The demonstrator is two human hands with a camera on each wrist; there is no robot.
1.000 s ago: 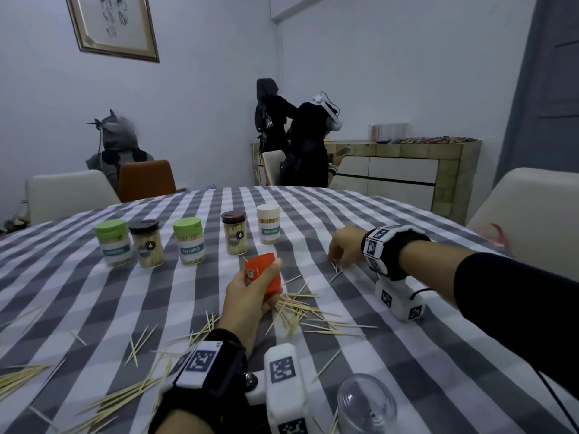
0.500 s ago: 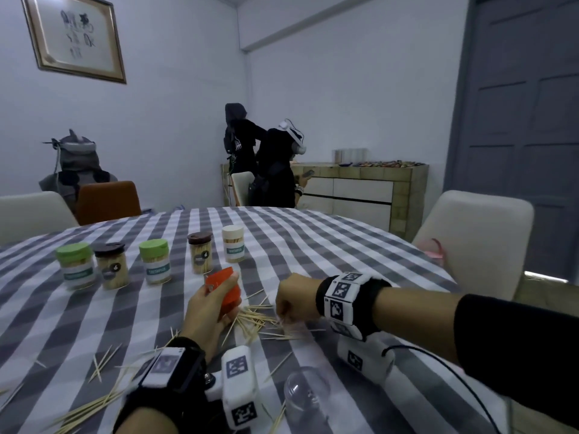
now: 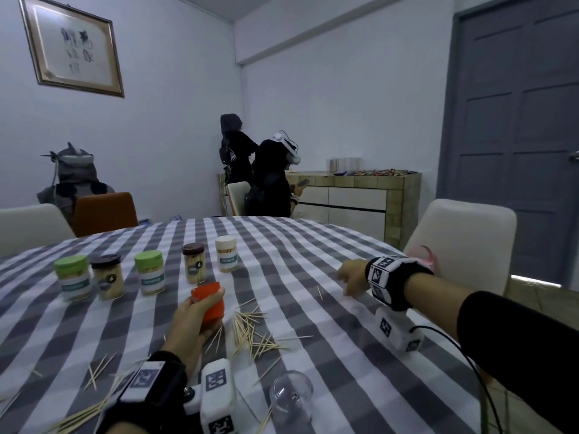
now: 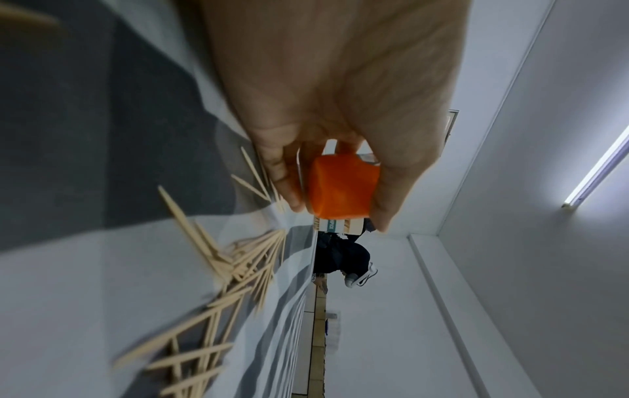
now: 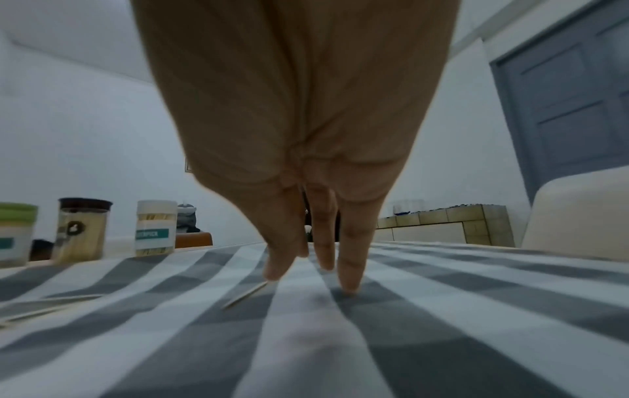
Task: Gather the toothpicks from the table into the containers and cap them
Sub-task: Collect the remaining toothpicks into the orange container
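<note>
Orange plastic marks the landmark: the orange container (image 3: 209, 303), gripped by the left hand (image 3: 191, 324) low over the checked worktop (image 3: 329, 355), probably kept close so gathered sticks have a short trip. In the head view the main toothpick pile (image 3: 250, 332) lies just right of the orange container, a clear cap (image 3: 291, 396) sits nearer the wearer than it, likely set aside until filling ends, and five capped toothpick jars (image 3: 148, 272) stand in a row beyond it, apparently finished. The right hand (image 3: 352, 278) reaches well to the right of the orange container, beside a stray toothpick (image 3: 319, 292). The left wrist view shows thumb and fingers (image 4: 282, 172) curled round the orange container (image 4: 343, 185), the pile (image 4: 238, 269) just beside it. In the right wrist view the fingers (image 5: 350, 258) point down, relaxed and grasping nothing, one fingertip touching the cloth, with a single toothpick (image 5: 245, 294) just beside them, seemingly the next pick-up, far from the orange container, which is out of this view.
</note>
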